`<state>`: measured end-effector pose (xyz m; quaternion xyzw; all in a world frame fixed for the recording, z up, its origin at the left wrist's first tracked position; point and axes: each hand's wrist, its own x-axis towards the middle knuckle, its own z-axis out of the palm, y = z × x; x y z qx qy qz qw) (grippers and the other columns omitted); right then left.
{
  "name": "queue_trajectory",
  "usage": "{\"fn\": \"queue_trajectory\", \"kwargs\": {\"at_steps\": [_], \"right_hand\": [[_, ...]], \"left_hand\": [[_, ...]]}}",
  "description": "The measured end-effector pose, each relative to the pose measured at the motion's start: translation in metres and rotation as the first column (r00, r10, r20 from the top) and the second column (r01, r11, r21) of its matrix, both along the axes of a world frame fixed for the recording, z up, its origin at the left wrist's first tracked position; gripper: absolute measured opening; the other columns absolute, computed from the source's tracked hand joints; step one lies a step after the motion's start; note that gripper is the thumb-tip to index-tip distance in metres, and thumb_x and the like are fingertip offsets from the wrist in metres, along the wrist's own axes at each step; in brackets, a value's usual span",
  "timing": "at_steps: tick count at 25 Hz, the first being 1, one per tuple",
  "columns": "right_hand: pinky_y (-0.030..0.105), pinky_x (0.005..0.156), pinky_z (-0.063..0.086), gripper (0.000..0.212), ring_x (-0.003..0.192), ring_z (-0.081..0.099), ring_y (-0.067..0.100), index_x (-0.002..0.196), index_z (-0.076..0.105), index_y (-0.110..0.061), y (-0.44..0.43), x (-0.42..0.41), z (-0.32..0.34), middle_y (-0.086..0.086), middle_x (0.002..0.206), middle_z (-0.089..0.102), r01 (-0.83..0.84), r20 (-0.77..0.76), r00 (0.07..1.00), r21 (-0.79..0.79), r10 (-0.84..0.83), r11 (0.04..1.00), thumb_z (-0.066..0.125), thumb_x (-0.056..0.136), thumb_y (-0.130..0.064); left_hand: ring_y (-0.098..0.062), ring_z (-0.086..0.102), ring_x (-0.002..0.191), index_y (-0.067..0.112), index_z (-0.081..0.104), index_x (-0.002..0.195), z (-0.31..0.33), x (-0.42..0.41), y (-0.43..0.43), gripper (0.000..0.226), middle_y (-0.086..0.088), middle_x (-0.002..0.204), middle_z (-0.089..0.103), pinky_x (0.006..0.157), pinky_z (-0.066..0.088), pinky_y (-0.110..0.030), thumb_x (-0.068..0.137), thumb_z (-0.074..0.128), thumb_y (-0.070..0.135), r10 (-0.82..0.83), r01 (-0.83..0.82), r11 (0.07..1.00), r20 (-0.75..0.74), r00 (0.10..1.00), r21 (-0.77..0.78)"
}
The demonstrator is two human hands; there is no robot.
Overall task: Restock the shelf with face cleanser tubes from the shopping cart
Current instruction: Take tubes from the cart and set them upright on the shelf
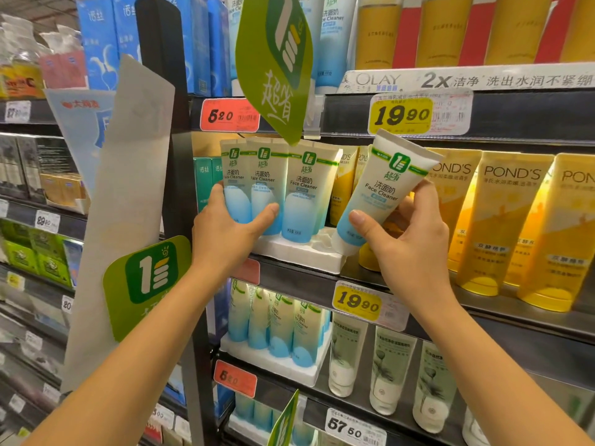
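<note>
tray (299, 254) on shelf (302, 281) | tubes (304, 188) in tray | tilted tube (383, 188) right of tray

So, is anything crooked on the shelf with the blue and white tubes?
Only the tube in the right hand: it leans, cap down at the edge of the white tray, while the standing tubes beside it are straight.

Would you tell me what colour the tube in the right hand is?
The tube is white fading to blue, head view.
</note>
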<state>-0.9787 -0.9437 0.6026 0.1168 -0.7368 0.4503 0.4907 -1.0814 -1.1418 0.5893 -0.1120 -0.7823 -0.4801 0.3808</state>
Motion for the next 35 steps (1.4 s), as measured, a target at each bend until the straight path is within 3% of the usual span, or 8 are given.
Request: {"fn": "queue_trajectory", "kwargs": {"at_steps": [6, 10, 15, 23, 27, 29, 32, 35], "right_hand": [[0.006, 0.071, 0.049, 0.047, 0.095, 0.057, -0.008, 0.117, 0.040, -0.016, 0.002, -0.001, -0.006, -0.025, 0.107, 0.050, -0.025, -0.037, 0.999, -0.053, 0.023, 0.998, 0.071, 0.081, -0.019], [0.007, 0.072, 0.050, 0.048, 0.094, 0.057, -0.005, 0.117, 0.043, -0.012, 0.000, 0.001, -0.007, -0.015, 0.110, 0.054, 0.001, -0.032, 0.999, -0.022, -0.002, 1.000, 0.072, 0.080, -0.020], [0.009, 0.070, 0.053, 0.049, 0.093, 0.061, 0.003, 0.116, 0.044, -0.016, -0.009, -0.002, 0.002, -0.008, 0.112, 0.060, 0.044, 0.022, 0.999, -0.005, -0.044, 0.999, 0.075, 0.078, -0.022], [0.025, 0.081, 0.048, 0.048, 0.114, 0.057, 0.026, 0.122, 0.042, -0.007, -0.024, -0.027, 0.016, 0.010, 0.126, 0.058, 0.188, 0.175, 0.961, 0.150, -0.213, 0.971, 0.069, 0.084, -0.018], [0.025, 0.071, 0.048, 0.034, 0.101, 0.055, 0.027, 0.116, 0.047, -0.003, -0.023, -0.037, 0.021, 0.015, 0.121, 0.056, 0.311, 0.289, 0.865, 0.333, -0.410, 0.890, 0.060, 0.091, -0.023], [0.022, 0.071, 0.044, 0.044, 0.104, 0.053, 0.026, 0.126, 0.039, -0.007, -0.024, -0.040, 0.022, 0.013, 0.123, 0.054, 0.262, 0.351, 0.849, 0.370, -0.395, 0.891, 0.061, 0.090, -0.020], [0.033, 0.084, 0.048, 0.050, 0.115, 0.051, 0.029, 0.129, 0.034, -0.012, -0.024, -0.042, 0.023, 0.011, 0.128, 0.052, 0.217, 0.400, 0.852, 0.319, -0.339, 0.922, 0.063, 0.088, -0.018], [0.030, 0.078, 0.044, 0.054, 0.113, 0.052, 0.029, 0.130, 0.033, -0.014, -0.025, -0.043, 0.021, 0.011, 0.127, 0.052, 0.241, 0.427, 0.830, 0.305, -0.359, 0.921, 0.064, 0.087, -0.021]], "left_hand": [[-0.012, 0.056, 0.098, 0.021, 0.050, 0.124, 0.010, 0.001, 0.000, 0.067, 0.004, 0.119, 0.059, 0.079, 0.052, -0.029, 0.073, 0.066, 0.061, -0.026, 0.027, 0.999, 0.016, 1.000, -0.036], [0.011, 0.055, 0.078, 0.029, 0.052, 0.116, -0.003, 0.013, -0.008, 0.059, 0.019, 0.100, 0.056, 0.056, 0.043, -0.001, 0.069, 0.068, 0.060, -0.060, 0.060, 0.998, -0.008, 0.998, 0.005], [0.031, 0.048, 0.079, 0.035, 0.050, 0.117, -0.007, 0.033, -0.016, 0.068, 0.030, 0.096, 0.051, 0.056, 0.039, 0.005, 0.060, 0.060, 0.070, -0.106, 0.110, 0.991, -0.052, 0.993, 0.074], [0.029, 0.050, 0.085, 0.034, 0.050, 0.119, -0.014, 0.048, -0.023, 0.066, 0.029, 0.100, 0.055, 0.061, 0.040, 0.005, 0.062, 0.061, 0.065, -0.141, 0.151, 0.984, -0.103, 0.985, 0.090], [0.018, 0.055, 0.083, 0.032, 0.048, 0.124, -0.016, 0.046, -0.022, 0.073, 0.019, 0.108, 0.057, 0.059, 0.039, 0.005, 0.061, 0.060, 0.068, -0.138, 0.147, 0.985, -0.099, 0.985, 0.092], [0.017, 0.053, 0.084, 0.031, 0.047, 0.127, -0.017, 0.045, -0.023, 0.078, 0.018, 0.110, 0.056, 0.059, 0.039, 0.005, 0.060, 0.058, 0.070, -0.138, 0.146, 0.986, -0.091, 0.986, 0.082], [0.017, 0.054, 0.086, 0.032, 0.047, 0.126, -0.018, 0.043, -0.024, 0.077, 0.019, 0.111, 0.057, 0.060, 0.042, 0.002, 0.061, 0.058, 0.071, -0.148, 0.154, 0.985, -0.090, 0.985, 0.074], [0.000, 0.057, 0.098, 0.028, 0.042, 0.132, -0.023, 0.040, -0.022, 0.081, 0.013, 0.120, 0.055, 0.070, 0.043, -0.007, 0.064, 0.059, 0.068, -0.149, 0.155, 0.985, -0.085, 0.985, 0.072]]}}
